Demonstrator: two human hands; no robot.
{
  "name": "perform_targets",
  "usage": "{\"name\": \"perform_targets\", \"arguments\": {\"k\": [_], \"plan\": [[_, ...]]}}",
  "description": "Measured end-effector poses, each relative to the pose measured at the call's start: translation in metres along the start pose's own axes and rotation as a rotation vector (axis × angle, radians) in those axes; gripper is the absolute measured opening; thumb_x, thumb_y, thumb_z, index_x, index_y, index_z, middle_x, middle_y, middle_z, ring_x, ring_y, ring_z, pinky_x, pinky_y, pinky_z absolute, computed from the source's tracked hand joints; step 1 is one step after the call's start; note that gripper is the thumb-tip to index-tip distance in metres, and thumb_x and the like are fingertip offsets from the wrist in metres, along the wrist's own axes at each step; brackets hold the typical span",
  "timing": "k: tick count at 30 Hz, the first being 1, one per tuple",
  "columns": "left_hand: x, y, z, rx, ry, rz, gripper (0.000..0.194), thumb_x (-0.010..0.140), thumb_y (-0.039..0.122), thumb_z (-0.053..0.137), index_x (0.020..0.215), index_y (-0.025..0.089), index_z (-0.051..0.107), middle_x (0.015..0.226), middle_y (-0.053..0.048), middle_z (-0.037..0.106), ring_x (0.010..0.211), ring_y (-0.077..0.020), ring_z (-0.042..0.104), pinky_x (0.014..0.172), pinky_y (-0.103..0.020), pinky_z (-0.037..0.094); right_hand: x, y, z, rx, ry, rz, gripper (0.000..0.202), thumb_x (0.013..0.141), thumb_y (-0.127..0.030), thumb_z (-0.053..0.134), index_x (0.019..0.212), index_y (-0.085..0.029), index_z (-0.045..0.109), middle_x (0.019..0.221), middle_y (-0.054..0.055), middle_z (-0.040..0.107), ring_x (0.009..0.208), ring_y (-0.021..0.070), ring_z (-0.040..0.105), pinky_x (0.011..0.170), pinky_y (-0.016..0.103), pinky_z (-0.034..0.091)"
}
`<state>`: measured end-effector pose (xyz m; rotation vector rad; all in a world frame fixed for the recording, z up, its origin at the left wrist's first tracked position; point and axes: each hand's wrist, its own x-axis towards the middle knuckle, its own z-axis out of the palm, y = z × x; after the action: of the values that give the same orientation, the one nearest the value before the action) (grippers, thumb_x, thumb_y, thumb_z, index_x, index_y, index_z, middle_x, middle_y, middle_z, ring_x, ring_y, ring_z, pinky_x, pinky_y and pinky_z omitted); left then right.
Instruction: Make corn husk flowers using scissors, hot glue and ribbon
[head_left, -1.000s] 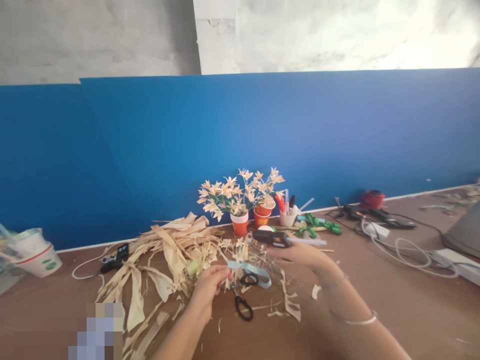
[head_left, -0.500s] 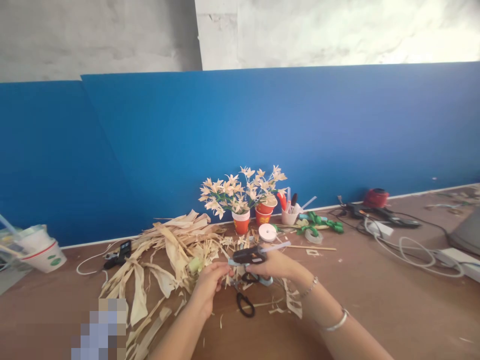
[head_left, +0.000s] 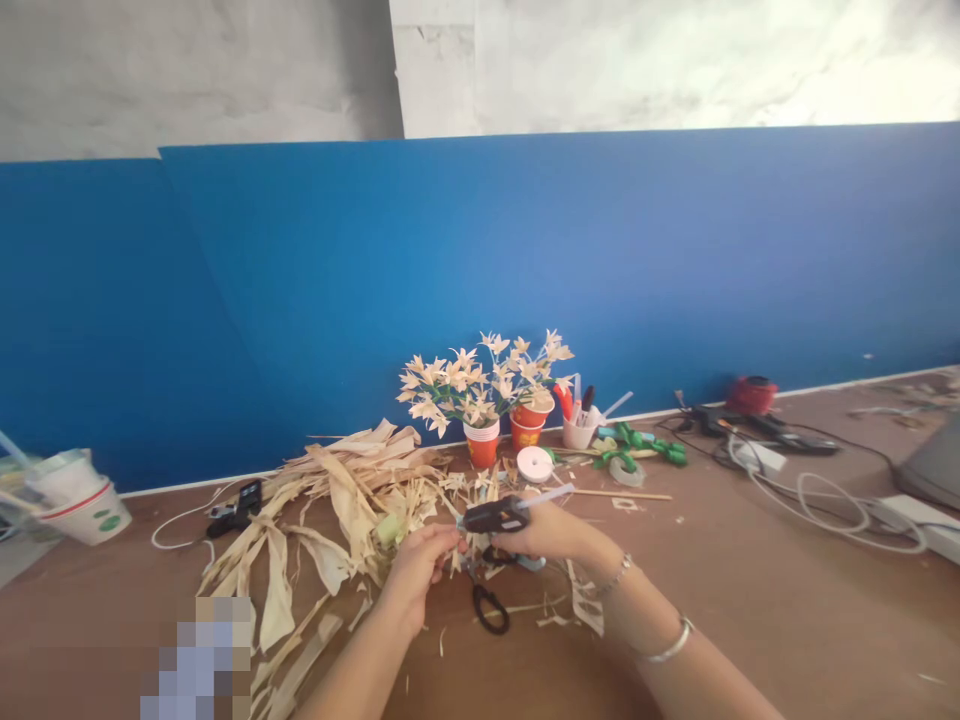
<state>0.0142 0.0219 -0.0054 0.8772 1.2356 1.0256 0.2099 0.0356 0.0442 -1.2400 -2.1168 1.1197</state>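
Note:
My right hand (head_left: 534,530) is closed around a black hot glue gun (head_left: 495,515), with a pale glue stick (head_left: 546,496) poking out of its back end. The gun's nozzle points left and sits at the fingertips of my left hand (head_left: 421,562). That hand is closed in a pinch; what it holds is too small and hidden to make out. Beneath the hands lie black-handled scissors (head_left: 491,610), partly covered, among pale husk scraps (head_left: 589,600). Dried corn husks (head_left: 352,500) spread in a heap beside my left hand.
Pale husk flowers (head_left: 465,380) stand in a red paper cup (head_left: 482,446) near the blue partition (head_left: 525,240). Behind my right hand are a white ribbon roll (head_left: 535,464), a tool cup (head_left: 577,432), green pieces (head_left: 637,440) and a thin stick (head_left: 622,495). White cables (head_left: 817,515) lie right.
The glue gun has shifted slightly left and its nozzle has come closer to my left fingertips. My left hand stays nearly still.

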Motion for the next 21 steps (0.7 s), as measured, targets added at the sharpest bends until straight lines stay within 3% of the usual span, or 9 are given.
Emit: {"name": "perform_targets", "arguments": {"k": [21], "plan": [[-0.0013,0.0021,0.0006,-0.009,0.001,0.002,0.022,0.056,0.031,0.067,0.069,0.013,0.065,0.062,-0.002,0.066,0.046,-0.0060,0.036,0.042,-0.019,0.017,0.0012,0.0030,0.0004,-0.005,0.027,-0.011,0.018,0.065,-0.016,0.054,0.082,-0.016,0.059,0.067,-0.002,0.060,0.057,0.0091,0.051,0.052,0.017,0.041]]}}
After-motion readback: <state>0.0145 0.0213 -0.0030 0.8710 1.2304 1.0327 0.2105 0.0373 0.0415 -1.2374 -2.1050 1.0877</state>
